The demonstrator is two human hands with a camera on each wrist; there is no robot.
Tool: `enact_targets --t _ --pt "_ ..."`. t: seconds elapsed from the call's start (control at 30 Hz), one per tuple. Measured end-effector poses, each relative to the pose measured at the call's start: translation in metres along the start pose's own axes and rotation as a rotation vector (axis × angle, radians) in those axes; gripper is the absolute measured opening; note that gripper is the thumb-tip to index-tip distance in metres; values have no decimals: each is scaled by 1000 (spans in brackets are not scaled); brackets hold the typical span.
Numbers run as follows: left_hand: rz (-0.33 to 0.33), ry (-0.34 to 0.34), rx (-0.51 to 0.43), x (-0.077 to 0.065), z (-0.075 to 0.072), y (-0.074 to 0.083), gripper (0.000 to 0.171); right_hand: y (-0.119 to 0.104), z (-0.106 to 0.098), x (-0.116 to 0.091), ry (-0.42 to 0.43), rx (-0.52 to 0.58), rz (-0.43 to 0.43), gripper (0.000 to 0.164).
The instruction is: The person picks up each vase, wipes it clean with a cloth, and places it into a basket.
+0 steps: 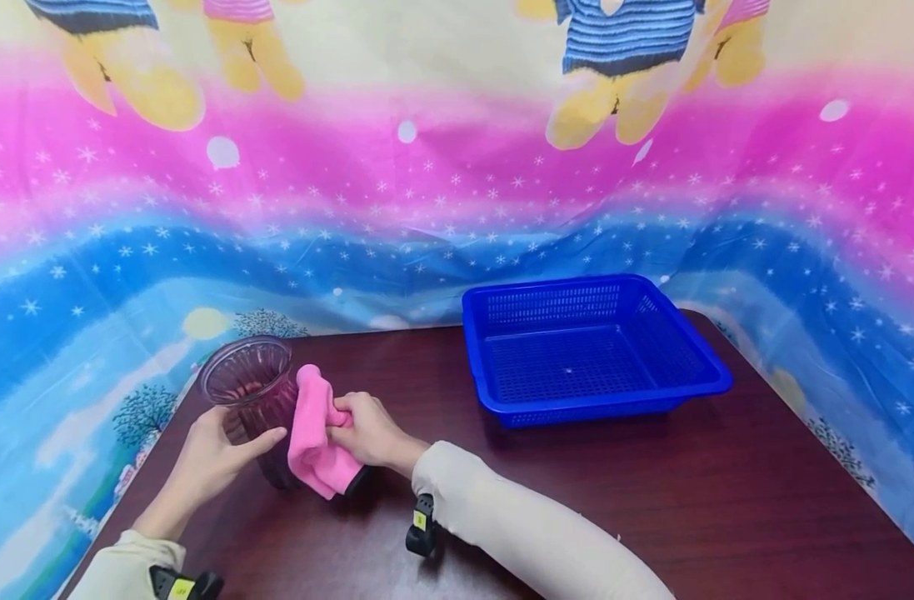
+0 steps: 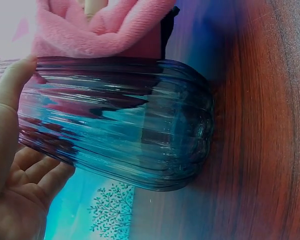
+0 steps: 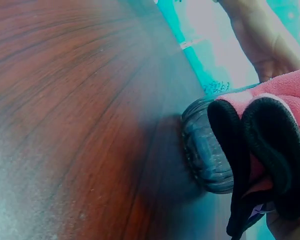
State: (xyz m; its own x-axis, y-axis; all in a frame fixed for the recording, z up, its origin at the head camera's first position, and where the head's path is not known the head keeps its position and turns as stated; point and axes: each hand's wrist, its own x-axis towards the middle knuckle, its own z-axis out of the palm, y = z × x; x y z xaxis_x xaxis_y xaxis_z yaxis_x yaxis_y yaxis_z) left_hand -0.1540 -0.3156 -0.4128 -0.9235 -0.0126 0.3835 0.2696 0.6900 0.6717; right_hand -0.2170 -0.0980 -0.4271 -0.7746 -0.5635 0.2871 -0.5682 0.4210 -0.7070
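Observation:
A ribbed clear glass vase (image 1: 265,414) with a flared rim is at the left of the table, its base at the tabletop. My left hand (image 1: 215,457) grips it from the left, thumb across the near side; in the left wrist view, the other fingers lie along the opposite side of the vase (image 2: 125,125). A pink cloth (image 1: 312,442) with a black edge is bunched in my right hand (image 1: 376,429). That cloth lies against the vase's right side. In the right wrist view, the folded black edge (image 3: 272,145) hides part of the vase and most of the right hand.
A blue perforated plastic basket (image 1: 599,408) stands at the back right of the dark wood table (image 1: 576,492). A printed curtain (image 1: 427,192) hangs behind the table and along its sides.

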Motion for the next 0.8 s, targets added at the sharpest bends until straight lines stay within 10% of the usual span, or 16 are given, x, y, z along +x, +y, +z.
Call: enact_targets --t 0.8 --pt "44 27 52 1 -1 -1 54 -29 -20 14 5 27 -7 37"
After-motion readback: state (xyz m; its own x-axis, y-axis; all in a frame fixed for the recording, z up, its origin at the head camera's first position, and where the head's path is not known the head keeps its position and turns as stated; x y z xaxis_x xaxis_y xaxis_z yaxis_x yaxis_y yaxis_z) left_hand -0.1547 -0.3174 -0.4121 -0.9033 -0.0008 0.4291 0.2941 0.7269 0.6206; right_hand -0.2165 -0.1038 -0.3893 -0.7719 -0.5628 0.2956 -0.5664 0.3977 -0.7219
